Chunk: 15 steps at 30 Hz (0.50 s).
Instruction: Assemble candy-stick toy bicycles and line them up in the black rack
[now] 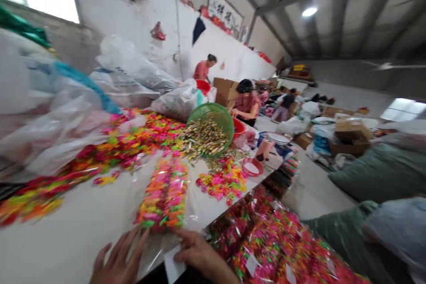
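My left hand (118, 259) lies flat with fingers spread on the white table (76, 226), at the near end of a clear plastic bag (164, 195) filled with bright pink, orange and green small toys. My right hand (198, 253) rests with curled fingers on the bag's near edge, beside a white card (173, 266). The bag lies lengthwise on the table, pointing away from me.
Loose colourful toys (221, 182) and a long heap (109, 151) cover the table. A green basin (213, 126) of wrapped pieces tilts at the far end, near a small red dish (252, 167). Filled bags (273, 239) pile at the right. Other people work farther back. Large sacks stand left.
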Available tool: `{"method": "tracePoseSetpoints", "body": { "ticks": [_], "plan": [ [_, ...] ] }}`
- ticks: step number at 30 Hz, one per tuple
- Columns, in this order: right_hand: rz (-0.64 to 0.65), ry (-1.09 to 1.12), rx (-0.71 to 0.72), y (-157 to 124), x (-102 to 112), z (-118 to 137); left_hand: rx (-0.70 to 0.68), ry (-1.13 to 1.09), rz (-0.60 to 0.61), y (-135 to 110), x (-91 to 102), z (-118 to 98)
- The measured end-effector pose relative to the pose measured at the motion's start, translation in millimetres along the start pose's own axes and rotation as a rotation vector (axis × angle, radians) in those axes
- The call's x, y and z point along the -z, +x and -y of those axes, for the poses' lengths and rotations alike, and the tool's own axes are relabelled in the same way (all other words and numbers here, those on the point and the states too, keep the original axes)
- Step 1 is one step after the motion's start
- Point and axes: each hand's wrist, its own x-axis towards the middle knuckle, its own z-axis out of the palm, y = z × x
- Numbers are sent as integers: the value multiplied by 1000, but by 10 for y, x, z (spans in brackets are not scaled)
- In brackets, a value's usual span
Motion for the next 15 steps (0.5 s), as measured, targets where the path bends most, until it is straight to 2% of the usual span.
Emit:
{"method": "tracePoseSetpoints", "body": {
  "ticks": [1, 2, 6, 10, 12, 15],
  "plan": [
    [-32, 63, -8, -1, -19, 6, 53, -13, 3, 62, 58, -27],
    [-63, 92, -13, -7, -50, 17, 29, -37, -8, 142, 106, -60],
    [-86, 31, 35, 31, -204, 130, 111, -150, -84, 505, 190, -208],
    [-234, -16, 174, 307, -174, 323, 127, -217, -122, 675, 223, -366],
    [-380, -133, 251, 520, -72, 436, 112, -237, -167, 707, 223, -458],
    [-635, -566, 565, 859, 96, 632, 104, -294, -193, 784, 174, -622]
  ]
}}
